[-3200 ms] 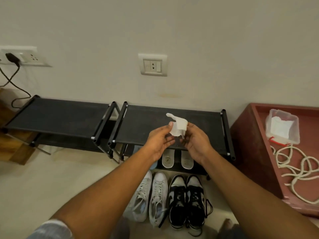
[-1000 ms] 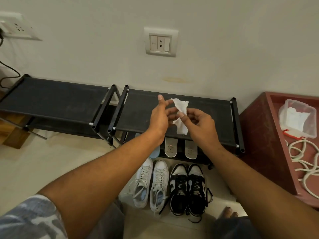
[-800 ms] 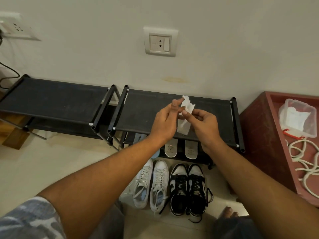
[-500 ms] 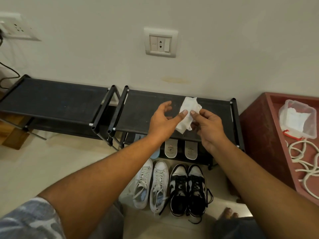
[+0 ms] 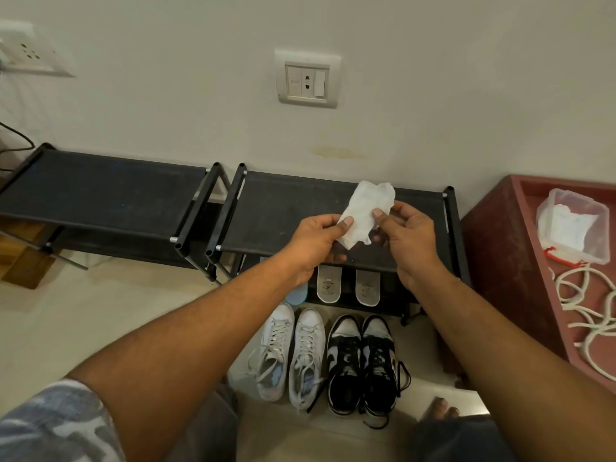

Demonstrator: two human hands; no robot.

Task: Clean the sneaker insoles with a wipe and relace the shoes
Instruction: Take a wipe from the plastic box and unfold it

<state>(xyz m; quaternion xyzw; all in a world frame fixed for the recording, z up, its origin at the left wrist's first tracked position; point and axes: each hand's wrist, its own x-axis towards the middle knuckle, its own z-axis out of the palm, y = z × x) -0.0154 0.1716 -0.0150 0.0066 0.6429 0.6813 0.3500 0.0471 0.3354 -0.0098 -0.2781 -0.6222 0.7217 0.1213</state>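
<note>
A white wipe (image 5: 365, 211) is spread between both hands above the right black shoe rack (image 5: 283, 208). My left hand (image 5: 316, 240) pinches its lower left edge and my right hand (image 5: 405, 233) pinches its right edge. Two grey insoles (image 5: 328, 286) (image 5: 367, 290) lie on the rack's lower shelf, partly hidden by my wrists, with a pale blue insole (image 5: 297, 295) beside them. On the floor stand a pair of white sneakers (image 5: 293, 353) and a pair of black-and-white sneakers (image 5: 361, 358), both with laces in them.
A second black rack (image 5: 100, 195) stands to the left. At the right a red-brown box (image 5: 493, 261) holds a clear tub of wipes (image 5: 571, 225) and coiled white rope (image 5: 586, 311). A wall socket (image 5: 306, 80) is above. A bare foot (image 5: 441, 408) shows at the bottom.
The crumpled wipe has been opened out flat between both hands. My left hand, which had let go of it, pinches it again.
</note>
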